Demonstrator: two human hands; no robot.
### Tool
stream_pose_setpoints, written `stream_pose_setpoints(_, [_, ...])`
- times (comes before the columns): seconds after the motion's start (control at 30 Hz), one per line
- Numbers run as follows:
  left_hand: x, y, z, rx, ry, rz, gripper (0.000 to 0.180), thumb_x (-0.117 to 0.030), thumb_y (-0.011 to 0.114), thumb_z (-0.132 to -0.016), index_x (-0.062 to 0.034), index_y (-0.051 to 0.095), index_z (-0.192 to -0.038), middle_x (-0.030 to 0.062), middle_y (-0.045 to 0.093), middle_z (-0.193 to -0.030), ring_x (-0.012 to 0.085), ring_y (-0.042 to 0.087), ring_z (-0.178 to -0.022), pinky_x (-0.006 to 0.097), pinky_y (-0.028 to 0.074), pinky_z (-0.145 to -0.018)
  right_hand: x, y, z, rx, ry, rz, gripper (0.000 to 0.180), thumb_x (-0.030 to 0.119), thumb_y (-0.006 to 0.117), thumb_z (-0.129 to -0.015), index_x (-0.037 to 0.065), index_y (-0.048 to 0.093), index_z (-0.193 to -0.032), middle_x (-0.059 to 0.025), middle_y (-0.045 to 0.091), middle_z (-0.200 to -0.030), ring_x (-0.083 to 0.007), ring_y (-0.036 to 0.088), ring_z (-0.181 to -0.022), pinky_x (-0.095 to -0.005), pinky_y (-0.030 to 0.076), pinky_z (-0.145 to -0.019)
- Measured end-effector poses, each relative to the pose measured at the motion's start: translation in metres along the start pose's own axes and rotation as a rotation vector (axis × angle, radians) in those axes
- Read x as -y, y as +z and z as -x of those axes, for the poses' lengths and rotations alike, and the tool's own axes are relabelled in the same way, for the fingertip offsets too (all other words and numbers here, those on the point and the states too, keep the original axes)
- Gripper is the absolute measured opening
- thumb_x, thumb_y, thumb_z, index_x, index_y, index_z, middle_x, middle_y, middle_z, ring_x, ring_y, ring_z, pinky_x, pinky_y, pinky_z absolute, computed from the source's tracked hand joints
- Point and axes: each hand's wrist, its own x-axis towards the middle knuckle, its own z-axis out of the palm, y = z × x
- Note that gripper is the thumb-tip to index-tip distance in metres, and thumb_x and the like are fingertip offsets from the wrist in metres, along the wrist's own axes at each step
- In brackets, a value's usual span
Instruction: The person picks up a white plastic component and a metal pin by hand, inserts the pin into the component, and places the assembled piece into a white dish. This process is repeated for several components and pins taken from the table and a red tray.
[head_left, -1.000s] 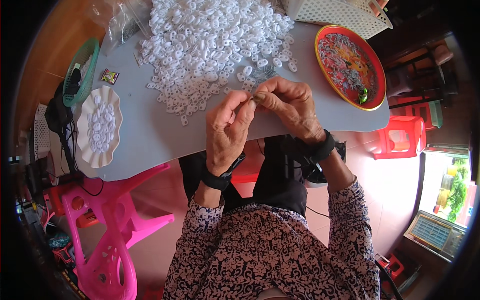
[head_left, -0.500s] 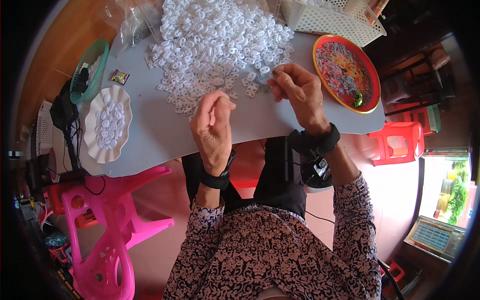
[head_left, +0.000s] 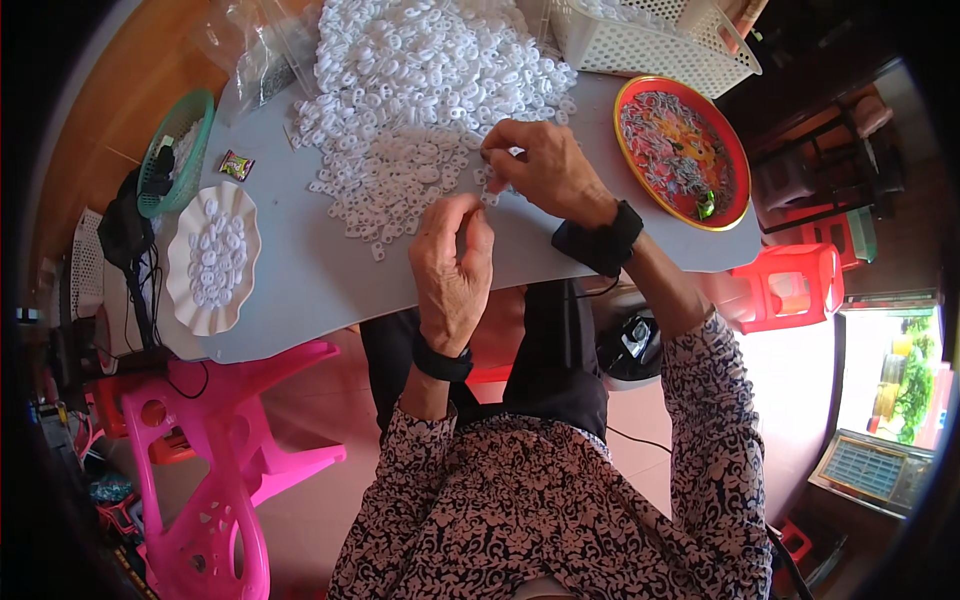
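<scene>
Small white two-holed plastic ovals (head_left: 430,70), heaped toward the far edge of the grey table (head_left: 330,290), should be light, stiff and best rim-pinched; left hand (head_left: 450,262) fingertips nearly meet, right hand (head_left: 552,172) fingers curl inward, any hold unclear.

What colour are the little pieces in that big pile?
The little pieces are white, best seen in the head view.

A bright pink plastic chair (head_left: 232,460) with a pierced back stands on the pale pink tiled floor (head_left: 310,530); a red plastic stool (head_left: 822,285) stands well apart at right. Thin black cables (head_left: 148,290) dangle below a small shiny green-and-purple packet (head_left: 236,165).
</scene>
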Motion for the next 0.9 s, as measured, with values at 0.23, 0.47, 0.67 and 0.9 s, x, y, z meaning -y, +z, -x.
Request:
stream_pose_setpoints(0.23, [0.002, -0.004, -0.001, -0.003, -0.020, 0.024, 0.010, 0.002, 0.054, -0.082, 0.0014, 0.055, -0.092, 0.0139, 0.059, -0.082, 0.0308, 0.058, -0.076, 0.037, 0.046, -0.068, -0.005, 0.016, -0.010, 0.031, -0.012, 0.105, 0.017, 0.010, 0.052, -0.080, -0.003, 0.061, -0.083, -0.0178, 0.063, -0.068, -0.0261, 0.066, -0.062, -0.0354, 0.051, -0.063])
stream_pose_setpoints(0.47, [0.005, -0.002, -0.001, -0.031, 0.025, 0.017, 0.008, -0.003, 0.054, -0.085, 0.0000, 0.056, -0.092, 0.0103, 0.060, -0.077, 0.0205, 0.057, -0.066, 0.030, 0.046, -0.063, -0.007, 0.012, -0.008, -0.002, -0.005, 0.105, 0.016, 0.012, 0.055, -0.078, -0.001, 0.061, -0.084, -0.0182, 0.064, -0.073, -0.0319, 0.064, -0.070, -0.0383, 0.050, -0.067])
stream_pose_setpoints(0.67, [0.002, -0.002, -0.001, -0.045, 0.049, -0.024, 0.008, -0.003, 0.054, -0.085, -0.0007, 0.056, -0.093, 0.0095, 0.059, -0.076, 0.0188, 0.057, -0.065, 0.030, 0.045, -0.061, -0.003, 0.011, -0.005, 0.002, -0.068, 0.137, 0.016, 0.012, 0.055, -0.080, -0.001, 0.060, -0.087, -0.0130, 0.063, -0.071, -0.0219, 0.062, -0.065, -0.0328, 0.049, -0.062])
stream_pose_setpoints(0.9, [0.003, -0.005, 0.000, 0.002, -0.224, 0.307, 0.017, -0.008, 0.058, -0.086, 0.0000, 0.056, -0.102, 0.0095, 0.061, -0.088, 0.0155, 0.058, -0.080, 0.029, 0.046, -0.070, 0.022, 0.004, 0.017, 0.076, 0.114, -0.347, 0.014, 0.010, 0.053, -0.085, -0.002, 0.059, -0.087, -0.0066, 0.062, -0.070, -0.0097, 0.062, -0.065, -0.0266, 0.050, -0.059])
